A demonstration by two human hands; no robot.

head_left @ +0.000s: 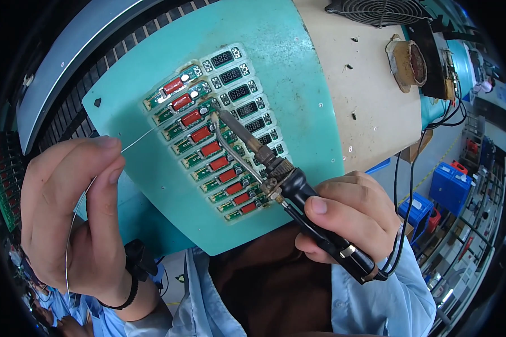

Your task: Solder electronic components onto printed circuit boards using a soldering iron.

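My left hand (pixel 76 208) pinches a thin silvery solder wire (pixel 139 140) between thumb and fingertips. The wire's far end reaches the row of small green circuit boards (pixel 181 147), and its tail hangs down along my palm. My right hand (pixel 354 216) grips the black handle of a soldering iron (pixel 298 188), which has a thin metal tube fixed along its shaft. The iron's tip touches or hovers just over one of the upper boards; I cannot tell which. Each board carries a red block component (pixel 209 147) and a black display (pixel 239 92). All sit in a teal plate (pixel 287 62).
A round black fan grille (pixel 379 11) and a brown, worn ring-shaped holder (pixel 407 63) stand at the back right on a beige board (pixel 348 90). Black cables (pixel 402 208) run off the iron. Blue bins (pixel 451 185) are to the right; a slatted conveyor (pixel 67 106) lies at left.
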